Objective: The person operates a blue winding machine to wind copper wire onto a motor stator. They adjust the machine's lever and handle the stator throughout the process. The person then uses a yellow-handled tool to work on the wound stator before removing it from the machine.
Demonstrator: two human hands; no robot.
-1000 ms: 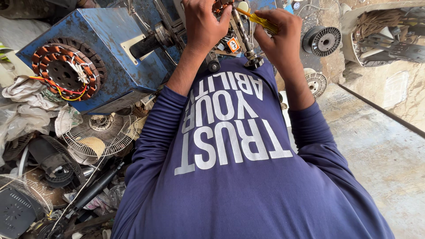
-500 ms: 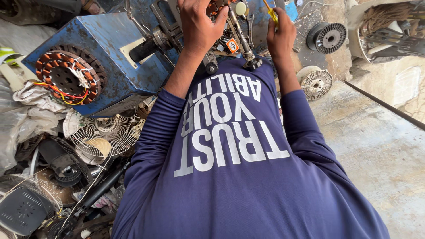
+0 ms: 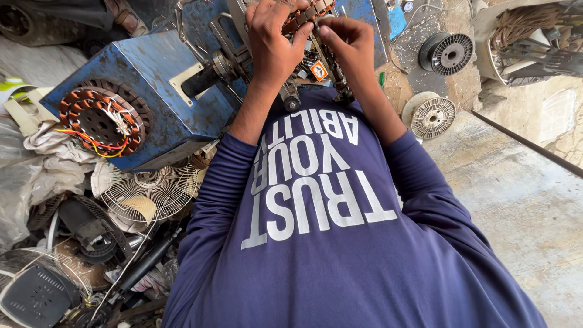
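Hands — left [image 3: 274, 45], right [image 3: 347, 44] — raised, gripping stator [image 3: 306, 13]

Blue box [image 3: 146, 91]: painted metal, chipped, scuffed, matt. Stator [image 3: 100, 121]: copper windings, dull reddish, with plastic-sheathed wires in red and yellow. Fan guard [image 3: 149, 191]: thin wire, whitish, dusty. Shirt [image 3: 328, 243]: soft navy cloth, matt, with flat white print. Spool [image 3: 446, 53]: black plastic, slightly glossy. Disc [image 3: 432, 117]: pale ribbed metal, dull. Floor [image 3: 528, 206]: rough concrete, stained. Rags [image 3: 51, 149]: creased grey cloth. Left hand [image 3: 273, 39] and right hand [image 3: 349, 42] on a wound core [image 3: 306, 13] of brownish copper, partly hidden.
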